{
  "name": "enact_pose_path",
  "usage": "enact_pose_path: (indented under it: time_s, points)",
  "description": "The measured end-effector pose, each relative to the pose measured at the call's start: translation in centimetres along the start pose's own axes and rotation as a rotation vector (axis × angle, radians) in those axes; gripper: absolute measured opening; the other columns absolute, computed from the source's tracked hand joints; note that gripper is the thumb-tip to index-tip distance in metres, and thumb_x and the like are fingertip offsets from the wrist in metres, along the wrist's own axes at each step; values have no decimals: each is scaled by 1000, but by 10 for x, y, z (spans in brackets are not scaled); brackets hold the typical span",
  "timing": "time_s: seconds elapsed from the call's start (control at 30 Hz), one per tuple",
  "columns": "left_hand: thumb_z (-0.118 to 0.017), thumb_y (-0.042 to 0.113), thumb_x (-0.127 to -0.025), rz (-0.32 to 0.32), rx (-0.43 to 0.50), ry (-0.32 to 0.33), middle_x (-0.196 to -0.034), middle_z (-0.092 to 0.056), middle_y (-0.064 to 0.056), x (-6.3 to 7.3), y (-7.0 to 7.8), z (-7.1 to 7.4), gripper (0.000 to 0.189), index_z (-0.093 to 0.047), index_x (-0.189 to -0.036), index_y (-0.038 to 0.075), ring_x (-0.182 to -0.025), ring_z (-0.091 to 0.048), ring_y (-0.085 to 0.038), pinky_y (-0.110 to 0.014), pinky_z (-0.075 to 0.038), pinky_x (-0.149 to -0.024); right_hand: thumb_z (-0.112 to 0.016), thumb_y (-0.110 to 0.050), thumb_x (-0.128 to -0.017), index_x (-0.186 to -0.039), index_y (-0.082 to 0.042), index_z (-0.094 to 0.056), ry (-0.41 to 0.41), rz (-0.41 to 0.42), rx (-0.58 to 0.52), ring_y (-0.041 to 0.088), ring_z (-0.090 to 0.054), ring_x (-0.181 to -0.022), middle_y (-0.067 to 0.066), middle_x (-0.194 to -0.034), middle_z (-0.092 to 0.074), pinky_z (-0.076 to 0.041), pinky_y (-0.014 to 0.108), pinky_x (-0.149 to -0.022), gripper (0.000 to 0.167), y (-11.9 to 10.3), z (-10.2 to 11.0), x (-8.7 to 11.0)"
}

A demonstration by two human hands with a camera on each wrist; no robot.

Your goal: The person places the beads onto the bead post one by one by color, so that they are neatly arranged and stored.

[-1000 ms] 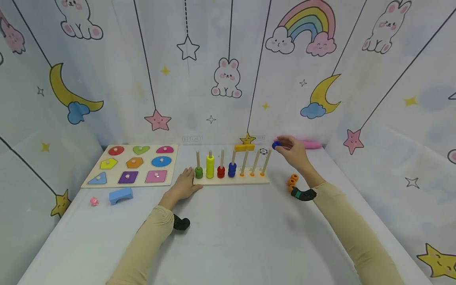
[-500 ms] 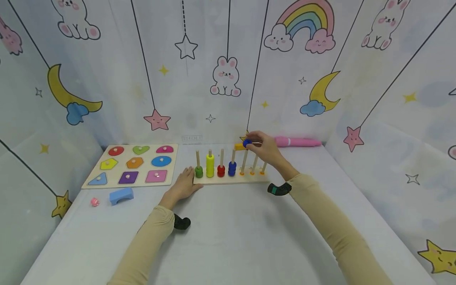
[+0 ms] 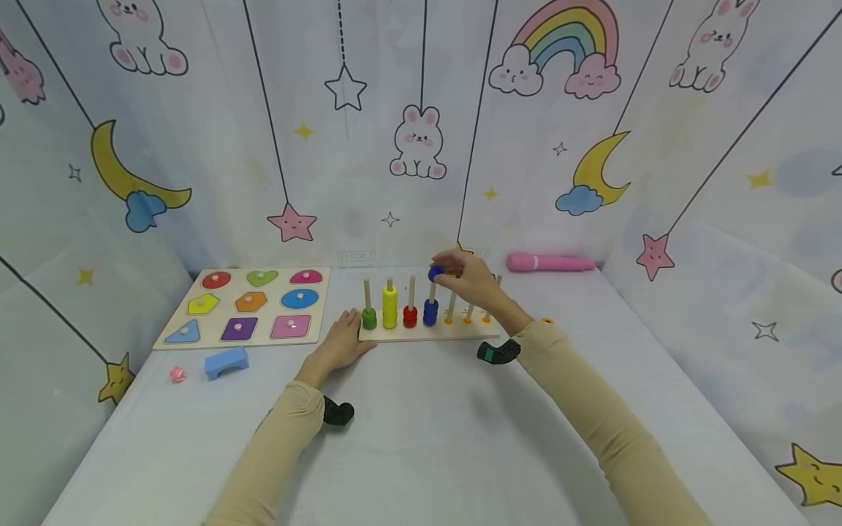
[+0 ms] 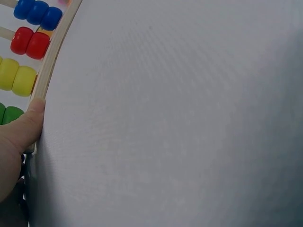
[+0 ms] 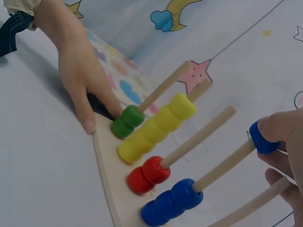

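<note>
A wooden peg board (image 3: 401,336) with several upright pegs stands on the white table, bearing green (image 3: 369,319), yellow (image 3: 390,307), red (image 3: 410,317) and blue beads (image 3: 430,313). My left hand (image 3: 338,342) holds its left end, thumb along the front edge and fingers at the far side. Between thumb and fingers my right hand (image 3: 470,279) pinches a loose blue bead (image 5: 263,138) at the tip of the peg with three blue beads. Whether the peg has entered that bead's hole I cannot tell. The right hand partly hides the pegs to the right.
Left of the board lies a shape puzzle (image 3: 322,307). Before it are a blue arch block (image 3: 226,362) and a small pink piece (image 3: 177,374). A pink pen-like object (image 3: 551,262) lies by the back wall. An orange bead (image 3: 547,320) peeks out behind my right forearm.
My right hand has carried the blue bead leftward, from right of the board to the top of the blue beads' peg. The left hand has stayed at the board's end.
</note>
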State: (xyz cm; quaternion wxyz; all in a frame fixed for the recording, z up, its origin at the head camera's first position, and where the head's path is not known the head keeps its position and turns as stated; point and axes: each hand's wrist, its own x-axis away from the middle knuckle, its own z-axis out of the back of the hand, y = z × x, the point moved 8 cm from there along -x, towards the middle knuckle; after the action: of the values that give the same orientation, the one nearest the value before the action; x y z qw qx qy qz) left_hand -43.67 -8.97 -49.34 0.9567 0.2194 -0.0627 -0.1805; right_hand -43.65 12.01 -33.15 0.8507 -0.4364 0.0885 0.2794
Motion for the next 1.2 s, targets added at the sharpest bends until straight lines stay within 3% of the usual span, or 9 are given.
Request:
enact_pose_path:
  time_s: [0.2, 0.33, 0.6, 0.8, 0.97, 1.2]
  points:
    - [-58, 33, -94, 2, -6, 1, -149, -18, -32, 0, 0, -1, 78, -20, -142, -15, -139, -11, -44, -53, -13, -112, -65, -3, -88, -121, 2, -56, 4, -6, 11, 27, -62, -101, 16, -113, -64, -51, 35, -88, 35, 20, -3, -5]
    - [-58, 32, -94, 1, -5, 3, -149, -18, -32, 0, 1, -1, 77, -20, -142, -16, -139, -11, -44, -54, -13, -112, -64, -8, -90, -121, 0, -57, 50, 6, 9, 23, -61, -104, 13, -115, -63, -50, 30, -90, 32, 36, 4, -6]
    - [-57, 32, -95, -3, 0, -3, -149, -17, -31, 0, 0, -1, 77, -19, -143, -15, -139, -10, -44, -53, -11, -113, -57, -9, -94, -120, 1, -56, 257, -30, -38, 27, -57, -111, 16, -115, -62, -45, 37, -98, 28, 61, 54, 11]
    - [-57, 32, -95, -7, 5, -3, -149, -18, -31, 0, 1, 0, 77, -20, -143, -15, -139, -11, -44, -53, -12, -113, -57, -14, -95, -119, -1, -58, 361, -123, 59, 25, -58, -111, 13, -115, -64, -45, 39, -98, 28, 90, 92, 40]
    - [-56, 33, -95, -8, 2, -8, -149, -17, -31, 0, 1, -1, 77, -19, -143, -15, -139, -11, -44, -53, -12, -113, -57, -17, -95, -118, -1, -59, 356, -213, 93, 27, -57, -110, 15, -115, -63, -46, 41, -96, 28, 120, 110, 73]
    - [-55, 33, -96, -4, 4, -18, -150, -15, -32, 0, -1, -3, 77, -18, -143, -15, -139, -9, -44, -52, -10, -113, -54, -18, -97, -123, 2, -55, 229, -304, 144, 30, -56, -111, 17, -119, -61, -46, 44, -94, 33, 158, 115, 118]
